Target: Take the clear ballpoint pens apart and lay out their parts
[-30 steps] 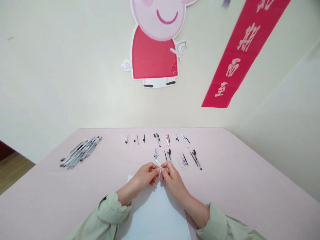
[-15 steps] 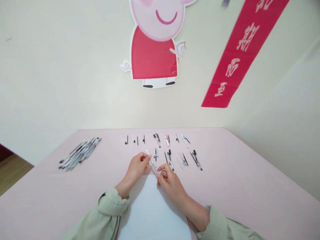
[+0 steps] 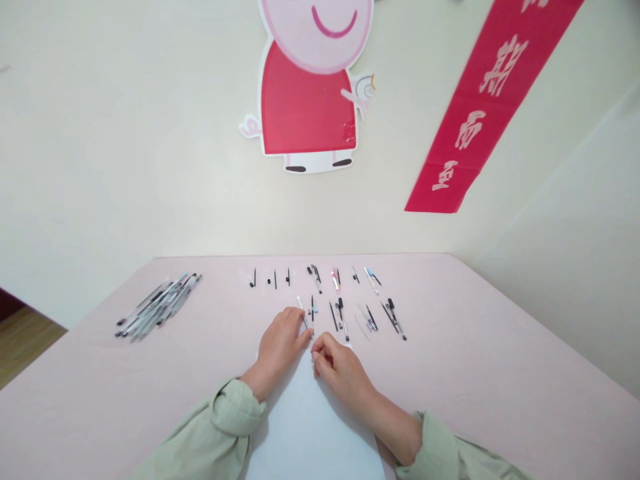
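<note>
My left hand [image 3: 281,340] rests on the pink table [image 3: 500,373] with its fingers closed round a clear pen barrel [image 3: 301,307], whose tip sticks out beyond the fingers toward the rows of pen parts [image 3: 350,313]. My right hand [image 3: 336,363] lies just to the right, fingers curled in a pinch at the top edge of the white sheet of paper [image 3: 313,427]; what it pinches is too small to make out. The two hands almost touch. Both sleeves are pale green.
A bundle of assembled pens [image 3: 157,305] lies at the table's far left. A far row of small pen parts [image 3: 310,275] runs along the table's back edge. A cartoon pig cut-out [image 3: 310,87] and a red banner [image 3: 480,100] hang on the wall.
My left hand has moved forward and down onto the table with the pen barrel. My right hand has drawn back slightly to the paper's top edge.
</note>
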The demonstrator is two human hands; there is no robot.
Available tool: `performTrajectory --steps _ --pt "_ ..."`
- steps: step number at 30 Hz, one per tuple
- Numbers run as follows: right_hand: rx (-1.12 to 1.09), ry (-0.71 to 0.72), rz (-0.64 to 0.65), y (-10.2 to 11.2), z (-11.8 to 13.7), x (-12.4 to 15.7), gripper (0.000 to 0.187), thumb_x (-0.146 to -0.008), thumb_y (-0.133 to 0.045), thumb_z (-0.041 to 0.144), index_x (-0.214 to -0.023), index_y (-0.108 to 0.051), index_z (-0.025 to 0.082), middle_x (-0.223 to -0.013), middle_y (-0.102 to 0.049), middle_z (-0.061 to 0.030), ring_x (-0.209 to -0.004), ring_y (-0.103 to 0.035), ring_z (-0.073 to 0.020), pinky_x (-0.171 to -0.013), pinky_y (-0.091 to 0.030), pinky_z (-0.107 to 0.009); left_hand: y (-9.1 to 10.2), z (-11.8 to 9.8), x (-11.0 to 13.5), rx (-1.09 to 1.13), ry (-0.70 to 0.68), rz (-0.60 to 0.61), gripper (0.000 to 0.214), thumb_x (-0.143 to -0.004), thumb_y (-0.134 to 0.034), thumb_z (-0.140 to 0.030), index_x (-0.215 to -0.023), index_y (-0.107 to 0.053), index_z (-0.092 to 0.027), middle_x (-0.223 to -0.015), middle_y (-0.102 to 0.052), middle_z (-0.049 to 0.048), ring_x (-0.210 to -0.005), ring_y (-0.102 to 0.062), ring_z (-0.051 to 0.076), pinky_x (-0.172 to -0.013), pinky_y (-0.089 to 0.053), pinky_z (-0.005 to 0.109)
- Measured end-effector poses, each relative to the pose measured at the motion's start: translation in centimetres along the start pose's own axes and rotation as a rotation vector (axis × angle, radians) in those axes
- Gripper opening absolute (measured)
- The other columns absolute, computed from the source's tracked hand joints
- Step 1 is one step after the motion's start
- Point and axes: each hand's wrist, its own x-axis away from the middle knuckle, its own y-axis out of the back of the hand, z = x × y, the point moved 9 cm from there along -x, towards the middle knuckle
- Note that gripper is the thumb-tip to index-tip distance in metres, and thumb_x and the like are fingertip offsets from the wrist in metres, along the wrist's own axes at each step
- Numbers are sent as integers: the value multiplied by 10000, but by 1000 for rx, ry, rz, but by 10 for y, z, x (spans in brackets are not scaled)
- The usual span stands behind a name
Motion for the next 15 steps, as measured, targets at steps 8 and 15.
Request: performTrajectory --steps 8,15 --pt "18 6 10 0 1 0 76 -861 -445 186 -828 -498 229 -617 -611 53 -599 -543 -130 -587 -322 -219 -5 -6 -1 -7 -67 31 322 -807 -530 -204 -1127 -572 -205 -1157 -614 85 -1064 -538 235 -920 -402 353" --pt "24 14 10 -1 1 0 85 -868 -435 196 -826 -503 227 -622 -614 49 -594 -551 -130 -583 -327 -221 -5 -7 1 0 -65 41 342 -805 -517 -193 -1141 -582 -208 -1171 -619 85 -1069 -536 237 -932 -396 358"
